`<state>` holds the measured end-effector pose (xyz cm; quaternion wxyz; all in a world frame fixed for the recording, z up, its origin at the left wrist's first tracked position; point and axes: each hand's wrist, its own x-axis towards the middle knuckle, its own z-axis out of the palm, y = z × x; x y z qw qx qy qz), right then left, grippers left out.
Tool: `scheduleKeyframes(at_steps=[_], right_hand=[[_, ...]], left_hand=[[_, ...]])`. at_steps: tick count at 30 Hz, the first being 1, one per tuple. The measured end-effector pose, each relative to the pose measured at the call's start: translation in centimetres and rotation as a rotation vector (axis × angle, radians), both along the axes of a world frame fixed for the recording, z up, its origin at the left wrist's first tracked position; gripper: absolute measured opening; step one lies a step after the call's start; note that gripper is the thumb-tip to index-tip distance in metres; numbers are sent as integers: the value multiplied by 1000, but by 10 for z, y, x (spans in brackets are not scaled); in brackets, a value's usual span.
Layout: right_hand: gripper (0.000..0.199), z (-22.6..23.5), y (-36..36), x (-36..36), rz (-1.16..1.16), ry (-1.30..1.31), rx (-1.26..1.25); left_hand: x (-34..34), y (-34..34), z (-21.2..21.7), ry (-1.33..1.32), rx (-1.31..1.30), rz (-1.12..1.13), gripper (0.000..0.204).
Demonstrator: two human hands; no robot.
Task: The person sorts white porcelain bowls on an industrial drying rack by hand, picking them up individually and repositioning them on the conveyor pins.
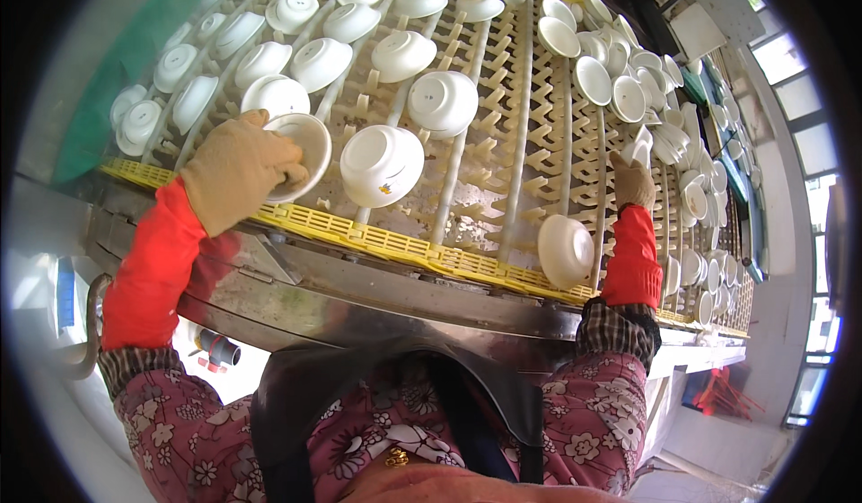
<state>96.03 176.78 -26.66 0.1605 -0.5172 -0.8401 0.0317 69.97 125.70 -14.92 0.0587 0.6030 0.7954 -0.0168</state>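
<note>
Head view, looking down over a pegged yellow-cream conveyor rack (503, 171) crowded with white bowls, most lying tilted or upside down between the pegs. Left hand (235, 169), in a tan work glove over a red sleeve, closed around the rim of a shallow white bowl (303, 148) at the near left edge of the rack, thumb inside, fingers wrapped behind. Right hand (632, 180), gloved the same way, reaching up the right side toward a dense cluster of stacked bowls (669, 139); fingers bunched against a small white piece, though whether pinching or only touching cannot be told. Between the two, an upturned bowl with a small coloured mark (382, 163), and nearer the right hand a plain bowl (566, 250) tipped at the rack's near edge.

Held bowl likely glazed ceramic: stiff, moderately light, brittle if knocked against the pegs, possibly slick. Best gripped at the rim, as now, or cupped under the foot.

Far rows bent and shrunk by the lens. Steel edge (359, 296) below the rack partly hidden by an apron and floral sleeves. Right fingertips too small to read.
</note>
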Motion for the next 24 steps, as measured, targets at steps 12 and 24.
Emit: scheduleKeyframes(at_steps=[12,24], right_hand=[[47,54,-62,-166,1155,787,-341],[63,34,-36,-125,379,29,327]], left_hand=[[0,20,-27,334,307,-19,37],[8,15,-3,56,722,249,24]])
